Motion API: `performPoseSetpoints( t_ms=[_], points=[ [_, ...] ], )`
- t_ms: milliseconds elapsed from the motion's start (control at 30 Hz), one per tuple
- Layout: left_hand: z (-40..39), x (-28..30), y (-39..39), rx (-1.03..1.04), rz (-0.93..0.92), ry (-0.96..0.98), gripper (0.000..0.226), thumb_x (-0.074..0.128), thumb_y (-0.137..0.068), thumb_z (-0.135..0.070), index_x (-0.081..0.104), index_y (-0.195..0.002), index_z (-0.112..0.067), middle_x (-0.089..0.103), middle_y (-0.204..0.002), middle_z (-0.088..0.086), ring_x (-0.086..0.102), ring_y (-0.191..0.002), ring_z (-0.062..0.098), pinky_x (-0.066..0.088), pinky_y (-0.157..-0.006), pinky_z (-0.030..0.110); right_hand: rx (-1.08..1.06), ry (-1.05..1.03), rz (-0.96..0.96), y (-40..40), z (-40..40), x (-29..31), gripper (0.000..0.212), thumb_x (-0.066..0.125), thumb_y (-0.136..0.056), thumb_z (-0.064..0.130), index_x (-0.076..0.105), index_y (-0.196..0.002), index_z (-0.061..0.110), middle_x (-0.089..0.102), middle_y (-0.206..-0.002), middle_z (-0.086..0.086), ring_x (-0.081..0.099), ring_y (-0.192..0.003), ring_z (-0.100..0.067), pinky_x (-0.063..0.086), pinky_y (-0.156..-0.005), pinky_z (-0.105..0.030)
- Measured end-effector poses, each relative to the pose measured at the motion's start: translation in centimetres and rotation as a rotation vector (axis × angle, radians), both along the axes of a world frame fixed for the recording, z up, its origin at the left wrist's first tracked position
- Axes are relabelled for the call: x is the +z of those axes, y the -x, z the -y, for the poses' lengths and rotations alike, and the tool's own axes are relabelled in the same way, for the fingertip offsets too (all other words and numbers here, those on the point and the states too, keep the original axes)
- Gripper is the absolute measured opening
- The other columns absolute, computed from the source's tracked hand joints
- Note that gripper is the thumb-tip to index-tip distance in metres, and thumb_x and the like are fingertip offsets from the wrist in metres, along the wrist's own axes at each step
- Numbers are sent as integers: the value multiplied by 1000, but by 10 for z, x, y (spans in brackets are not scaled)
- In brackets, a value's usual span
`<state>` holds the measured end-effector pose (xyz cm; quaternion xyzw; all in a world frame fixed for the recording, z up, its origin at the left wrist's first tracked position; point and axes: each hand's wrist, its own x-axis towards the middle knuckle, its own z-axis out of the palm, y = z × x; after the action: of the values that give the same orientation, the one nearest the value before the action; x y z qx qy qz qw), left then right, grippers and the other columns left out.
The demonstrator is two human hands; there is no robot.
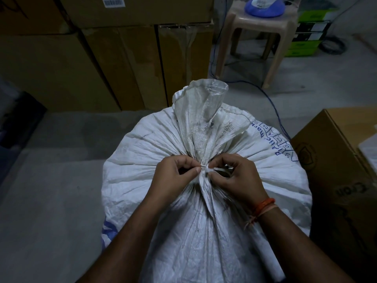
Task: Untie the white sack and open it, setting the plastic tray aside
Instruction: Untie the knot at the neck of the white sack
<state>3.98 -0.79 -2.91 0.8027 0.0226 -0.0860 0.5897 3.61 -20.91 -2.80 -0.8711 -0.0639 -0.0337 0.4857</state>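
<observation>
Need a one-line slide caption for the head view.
Both hands, left hand and right hand, pinch the tie cinching the white sack neck.

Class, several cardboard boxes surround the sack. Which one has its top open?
The box on the right, beside the sack: its flaps are up. The stacked boxes behind are shut.

Dim, bluish light; dark vignetted corners, wide-angle bowing.
</observation>
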Motion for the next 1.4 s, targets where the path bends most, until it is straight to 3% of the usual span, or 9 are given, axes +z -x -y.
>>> performPoseSetpoints(
  t_ms=[267, 433, 500, 567, 633, 867, 1033, 1167, 1400],
  points=[
    [5, -1, 1, -26, 10, -24, 5, 82, -91, -13, 84, -93, -17, 83, -85, 3, 80, -87, 27, 64, -87, 53, 5, -2, 2, 0, 0, 0, 14, 86, -73, 22, 75, -79, 29, 75, -80, 11, 68, -84, -8, 57, -74, -35],
    [1, 14, 6, 76, 24, 57, 11, 73, -89, -35, 74, -93, -25, 79, -88, 10, 77, -89, 33, 61, -90, 60, -10, 1, -7, 1, 0, 0, 20, 85, -71, 13, 75, -79, 29, 74, -78, 8, 68, -81, -7, 58, -73, -34],
    [0, 22, 11, 68, 18, 88, 21, 73, -87, -44, 71, -98, -26, 79, -93, 8, 78, -92, 27, 63, -92, 54, -11, -10, -13, 1, 0, -1, 18, 84, -72, 15, 75, -79, 28, 74, -78, 8, 68, -81, -8, 58, -73, -37],
    [2, 27, 20, 2, 43, 20, 30, 76, -85, -48, 68, -105, -27, 77, -100, 1, 77, -97, 14, 63, -90, 35, -11, -29, -17, 2, -1, -1, 15, 84, -73, 18, 74, -79, 27, 74, -78, 7, 69, -82, -11, 58, -74, -40],
    [8, 30, 29, -21, 98, -80, 31, 81, -85, -43, 65, -108, -30, 76, -102, -5, 76, -97, 5, 61, -84, 22, -12, -35, -11, 2, -1, -1, 12, 84, -74, 22, 74, -79, 26, 74, -79, 9, 69, -83, -14, 58, -74, -41],
    [21, 34, 34, 97, 205, -244, 21, 78, -92, -28, 67, -110, -32, 79, -87, -10, 74, -75, 2, 57, -69, 17, 0, 17, 40, 7, -2, 6, 17, 82, -73, 24, 74, -86, 29, 74, -86, 13, 68, -90, -12, 57, -80, -41],
    [26, 28, 36, 86, 264, -302, 25, 75, -94, -27, 67, -116, -34, 80, -93, -9, 75, -80, 5, 62, -76, 35, 3, 17, 159, 12, 6, 17, 22, 85, -74, 27, 70, -92, 26, 69, -94, 10, 65, -95, -10, 55, -78, -36],
    [26, 26, 34, 64, 305, -343, 32, 74, -93, -27, 67, -124, -36, 81, -99, -10, 76, -87, 6, 62, -79, 32, 26, 18, 184, 13, 15, 19, 21, 76, -76, 42, 67, -92, 32, 67, -96, 16, 60, -94, 0, 49, -78, -20],
    [17, 24, 24, 3, 283, -294, 22, 79, -89, -21, 77, -107, -33, 80, -87, -11, 75, -79, 3, 60, -74, 29, 136, 183, 272, 7, 22, 15, 18, 80, -76, 33, 72, -91, 26, 71, -90, 14, 60, -87, -16, 47, -83, -39]
  ],
)
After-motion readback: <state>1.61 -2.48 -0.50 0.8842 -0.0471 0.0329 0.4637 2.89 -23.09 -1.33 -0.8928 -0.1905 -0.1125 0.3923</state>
